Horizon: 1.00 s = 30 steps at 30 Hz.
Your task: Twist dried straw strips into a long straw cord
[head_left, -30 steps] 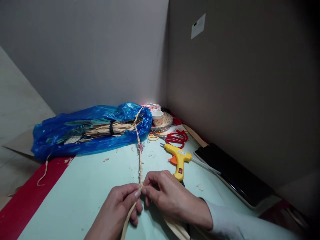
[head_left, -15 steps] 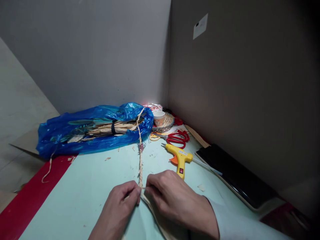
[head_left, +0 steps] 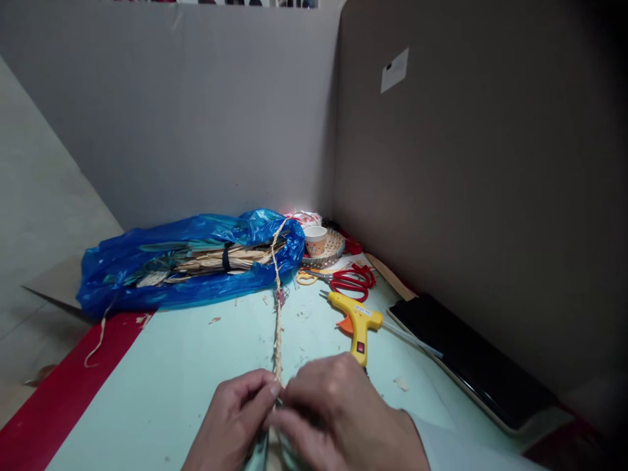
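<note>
A thin braided straw cord (head_left: 277,320) runs straight from the blue bag down the pale green table (head_left: 186,366) to my hands. My left hand (head_left: 235,418) pinches the near end of the cord between thumb and fingers. My right hand (head_left: 343,418) is closed beside it, its fingers pressed on the same end of the cord, touching my left hand. A small clip (head_left: 280,297) sits on the cord partway along. The loose strands below my hands are hidden.
A blue plastic bag (head_left: 191,265) holds a tied bundle of straw. A yellow glue gun (head_left: 358,320), red scissors (head_left: 350,280), a paper cup (head_left: 314,240) on a woven disc and a black tablet (head_left: 471,360) lie to the right. Grey partition walls enclose the corner.
My right hand has moved left over the cord end, closing against my left hand. The view tilted up slightly, so both hands sit lower in the frame.
</note>
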Available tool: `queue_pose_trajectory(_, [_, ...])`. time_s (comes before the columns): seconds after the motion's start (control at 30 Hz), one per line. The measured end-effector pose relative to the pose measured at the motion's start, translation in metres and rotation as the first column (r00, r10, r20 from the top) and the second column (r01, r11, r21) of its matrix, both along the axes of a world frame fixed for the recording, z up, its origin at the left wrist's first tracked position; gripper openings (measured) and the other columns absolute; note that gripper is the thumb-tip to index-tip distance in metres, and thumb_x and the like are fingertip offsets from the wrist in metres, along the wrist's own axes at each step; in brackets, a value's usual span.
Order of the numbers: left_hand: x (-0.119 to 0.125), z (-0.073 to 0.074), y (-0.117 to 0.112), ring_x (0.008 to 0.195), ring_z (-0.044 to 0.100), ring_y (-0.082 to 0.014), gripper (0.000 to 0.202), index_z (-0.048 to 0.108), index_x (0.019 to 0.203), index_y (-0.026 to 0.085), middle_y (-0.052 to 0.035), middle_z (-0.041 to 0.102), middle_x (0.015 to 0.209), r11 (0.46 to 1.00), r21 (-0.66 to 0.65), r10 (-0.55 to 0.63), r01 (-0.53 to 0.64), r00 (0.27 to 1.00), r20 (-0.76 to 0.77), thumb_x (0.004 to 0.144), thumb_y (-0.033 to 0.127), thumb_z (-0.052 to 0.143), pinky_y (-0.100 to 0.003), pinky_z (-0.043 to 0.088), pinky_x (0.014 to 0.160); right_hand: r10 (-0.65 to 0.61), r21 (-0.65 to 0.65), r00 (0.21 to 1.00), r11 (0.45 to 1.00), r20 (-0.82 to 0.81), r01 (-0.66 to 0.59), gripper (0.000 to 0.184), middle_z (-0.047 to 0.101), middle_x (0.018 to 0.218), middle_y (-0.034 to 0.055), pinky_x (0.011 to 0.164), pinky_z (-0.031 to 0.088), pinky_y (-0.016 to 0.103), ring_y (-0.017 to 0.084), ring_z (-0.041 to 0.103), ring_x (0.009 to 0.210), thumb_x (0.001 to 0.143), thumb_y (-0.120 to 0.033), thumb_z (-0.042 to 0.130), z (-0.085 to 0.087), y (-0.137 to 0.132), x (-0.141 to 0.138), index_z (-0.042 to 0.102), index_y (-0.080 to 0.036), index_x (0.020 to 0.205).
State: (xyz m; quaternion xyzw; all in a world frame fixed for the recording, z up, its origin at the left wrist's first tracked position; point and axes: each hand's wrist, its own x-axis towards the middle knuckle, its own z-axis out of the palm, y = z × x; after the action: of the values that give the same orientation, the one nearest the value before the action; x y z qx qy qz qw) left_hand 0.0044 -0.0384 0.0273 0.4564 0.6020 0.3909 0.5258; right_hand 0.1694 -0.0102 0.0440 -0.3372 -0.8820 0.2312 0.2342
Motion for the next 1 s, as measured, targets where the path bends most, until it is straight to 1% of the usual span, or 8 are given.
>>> queue_pose_trajectory(0.13, [0.000, 0.001, -0.001, 0.047, 0.025, -0.0075, 0.032, 0.054, 0.063, 0.017, 0.0083, 0.033, 0.050, 0.998, -0.024, -0.048, 0.049, 0.997, 0.060, 0.074, 0.046, 0.064, -0.019, 0.017, 0.043, -0.082, -0.319, 0.984, 0.947, -0.158, 0.028, 0.022, 0.064, 0.080, 0.0034, 0.070, 0.038, 0.024, 0.015, 0.056, 0.077, 0.091, -0.032, 0.047, 0.003, 0.013, 0.001, 0.062, -0.017, 0.087])
queue_pose_trajectory(0.27, [0.000, 0.002, -0.002, 0.056, 0.040, -0.0119, 0.030, 0.059, 0.067, 0.016, 0.0029, 0.048, 0.058, 0.991, 0.063, -0.112, 0.114, 0.993, -0.037, 0.078, 0.045, 0.059, -0.021, 0.031, 0.050, 0.030, -0.678, 0.955, 0.697, -0.295, -0.232, 0.020, 0.050, 0.062, -0.0028, 0.054, 0.037, 0.020, 0.009, 0.047, 0.053, 0.090, -0.028, 0.043, -0.012, 0.024, -0.005, 0.057, -0.016, 0.080])
queue_pose_trajectory(0.33, [0.002, 0.004, -0.004, 0.059, 0.044, -0.0142, 0.030, 0.060, 0.070, 0.017, 0.0017, 0.052, 0.061, 0.985, 0.096, -0.126, 0.141, 0.981, -0.148, 0.081, 0.044, 0.054, -0.023, 0.035, 0.055, 0.010, -0.651, 0.958, 0.731, -0.287, -0.203, 0.020, 0.048, 0.062, -0.0033, 0.054, 0.035, 0.020, 0.009, 0.044, 0.053, 0.089, -0.027, 0.044, -0.016, 0.025, -0.006, 0.055, -0.016, 0.076])
queue_pose_trajectory(0.43, [0.004, 0.008, -0.008, 0.067, 0.051, -0.0176, 0.029, 0.059, 0.075, 0.019, -0.0009, 0.057, 0.070, 0.969, 0.175, -0.106, 0.173, 0.935, -0.338, 0.087, 0.041, 0.044, -0.026, 0.040, 0.064, 0.003, -0.436, 0.975, 0.894, -0.224, -0.103, 0.026, 0.051, 0.065, -0.0023, 0.061, 0.033, 0.020, 0.010, 0.046, 0.062, 0.091, -0.026, 0.043, -0.015, 0.023, -0.006, 0.051, -0.017, 0.067])
queue_pose_trajectory(0.53, [0.004, 0.007, -0.012, 0.069, 0.054, -0.0193, 0.032, 0.055, 0.068, 0.020, -0.0025, 0.058, 0.070, 0.946, 0.257, -0.023, 0.197, 0.833, -0.552, 0.090, 0.038, 0.038, -0.029, 0.039, 0.068, -0.032, -0.320, 0.982, 0.947, -0.189, -0.031, 0.030, 0.043, 0.058, -0.0042, 0.056, 0.028, 0.021, 0.009, 0.038, 0.058, 0.090, -0.026, 0.042, -0.014, 0.017, -0.004, 0.042, -0.017, 0.062])
queue_pose_trajectory(0.63, [0.003, 0.006, -0.012, 0.060, 0.051, -0.0176, 0.036, 0.048, 0.059, 0.021, -0.0008, 0.054, 0.061, 0.942, 0.263, 0.012, 0.209, 0.761, -0.649, 0.089, 0.038, 0.038, -0.028, 0.036, 0.061, -0.050, -0.339, 0.981, 0.941, -0.187, -0.017, 0.032, 0.033, 0.054, -0.0052, 0.051, 0.023, 0.022, 0.008, 0.030, 0.054, 0.087, -0.024, 0.044, -0.015, 0.014, -0.005, 0.036, -0.017, 0.057])
queue_pose_trajectory(0.83, [0.005, 0.005, -0.011, 0.056, 0.053, -0.0152, 0.035, 0.053, 0.059, 0.020, 0.0004, 0.057, 0.056, 0.955, 0.248, 0.007, 0.163, 0.823, -0.567, 0.089, 0.036, 0.042, -0.024, 0.037, 0.054, -0.024, -0.523, 0.919, 0.828, -0.393, -0.202, 0.026, 0.049, 0.059, -0.0015, 0.056, 0.030, 0.021, 0.010, 0.041, 0.058, 0.085, -0.021, 0.042, -0.017, 0.015, -0.010, 0.053, -0.013, 0.063])
queue_pose_trajectory(1.0, [0.012, -0.017, -0.017, 0.045, 0.049, -0.0116, 0.029, 0.052, 0.061, 0.020, 0.0009, 0.055, 0.056, 0.770, 0.540, 0.287, 0.341, 0.571, -0.769, 0.088, 0.019, 0.041, -0.024, 0.035, 0.048, -0.024, -0.569, 0.904, 0.784, -0.426, -0.247, 0.025, 0.035, 0.057, -0.0038, 0.053, 0.026, 0.021, 0.009, 0.030, 0.058, 0.083, -0.023, 0.044, -0.020, 0.018, -0.008, 0.047, -0.015, 0.059])
